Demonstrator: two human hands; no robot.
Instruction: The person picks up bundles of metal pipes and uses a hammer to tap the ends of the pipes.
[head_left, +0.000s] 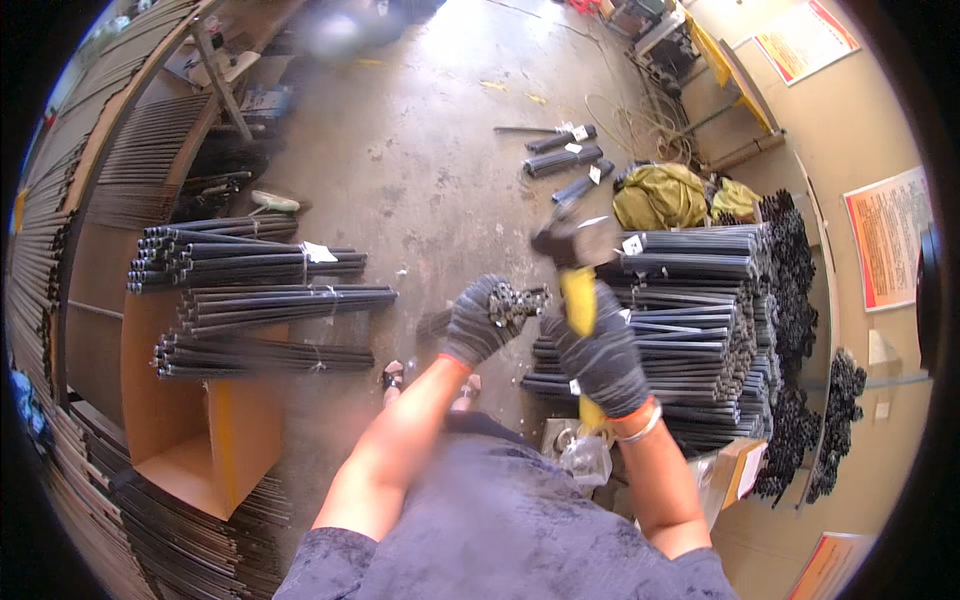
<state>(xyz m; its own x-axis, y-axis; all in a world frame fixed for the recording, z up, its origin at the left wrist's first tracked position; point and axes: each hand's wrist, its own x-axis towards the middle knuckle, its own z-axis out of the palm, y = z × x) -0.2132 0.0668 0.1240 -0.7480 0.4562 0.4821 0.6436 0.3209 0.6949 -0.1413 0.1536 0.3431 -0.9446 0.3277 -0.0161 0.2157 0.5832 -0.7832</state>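
My left hand (478,320), in a grey and black glove, is closed round a bundle of thin dark tubes (518,303) whose ends face up. My right hand (602,352), gloved alike, grips a hammer with a yellow handle (578,300). Its dark head (574,240) is raised a little beyond and to the right of the tube ends, apart from them, and looks blurred. How far the bundle reaches down is hidden by my hand.
Tied bundles of dark tubes (270,310) lie on a cardboard box (245,440) at left. A large stack of tubes (680,340) rises at right, beside an olive cloth bag (658,197). Small bundles (562,160) lie on the floor ahead. A tube rack (150,160) stands far left.
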